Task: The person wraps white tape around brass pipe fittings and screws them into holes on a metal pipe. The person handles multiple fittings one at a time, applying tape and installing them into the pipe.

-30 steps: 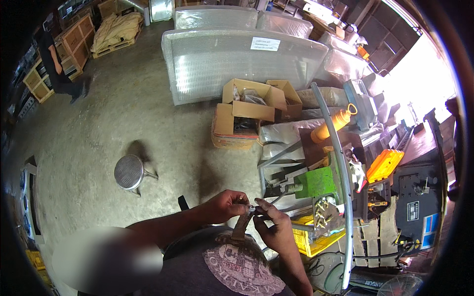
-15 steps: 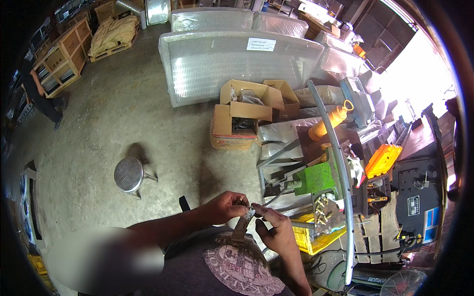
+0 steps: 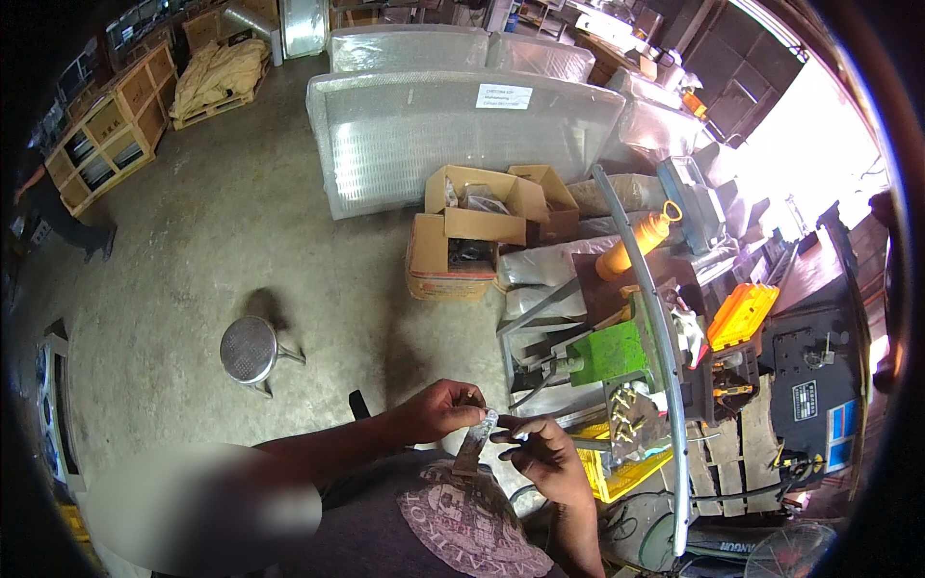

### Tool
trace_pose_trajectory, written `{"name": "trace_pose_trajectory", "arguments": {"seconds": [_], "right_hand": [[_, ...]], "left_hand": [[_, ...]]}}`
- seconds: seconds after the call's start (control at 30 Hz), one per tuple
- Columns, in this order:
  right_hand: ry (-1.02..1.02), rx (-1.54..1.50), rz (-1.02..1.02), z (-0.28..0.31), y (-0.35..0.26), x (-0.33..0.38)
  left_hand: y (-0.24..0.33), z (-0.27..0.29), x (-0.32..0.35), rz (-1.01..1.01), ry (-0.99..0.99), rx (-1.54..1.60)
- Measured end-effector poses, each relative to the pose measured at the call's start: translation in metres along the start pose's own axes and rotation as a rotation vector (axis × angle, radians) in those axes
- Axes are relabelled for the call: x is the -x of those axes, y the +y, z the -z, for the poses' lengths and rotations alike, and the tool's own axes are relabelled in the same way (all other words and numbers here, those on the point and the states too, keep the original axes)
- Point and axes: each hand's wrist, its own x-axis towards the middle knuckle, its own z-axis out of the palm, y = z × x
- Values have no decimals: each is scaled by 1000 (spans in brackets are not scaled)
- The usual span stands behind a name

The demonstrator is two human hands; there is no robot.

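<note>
My left hand is closed in a pinch on the upper end of a short flat strip. This strip is silvery at its top and brownish lower down, and hangs slanted in front of my dark shirt. My right hand is just right of it, fingers bent and apart, the fingertips close to the strip. A small pale spot shows at those fingertips; I cannot make out what it is.
A round metal stool stands on the concrete floor at left. Open cardboard boxes sit ahead, before bubble-wrapped panels. At right, a curved metal tube crosses a bench with a green machine part, brass fittings and a yellow crate.
My right hand's fingers have drawn back from the strip's top and spread. The left hand keeps its pinch. A person at far left has moved further left, and the view has shifted slightly.
</note>
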Motion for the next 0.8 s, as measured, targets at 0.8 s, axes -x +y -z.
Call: {"name": "trace_pose_trajectory", "arguments": {"seconds": [0.8], "right_hand": [[499,-346,61,54,69,48]], "left_hand": [[-39,-76,-88,203,57,-190]]}}
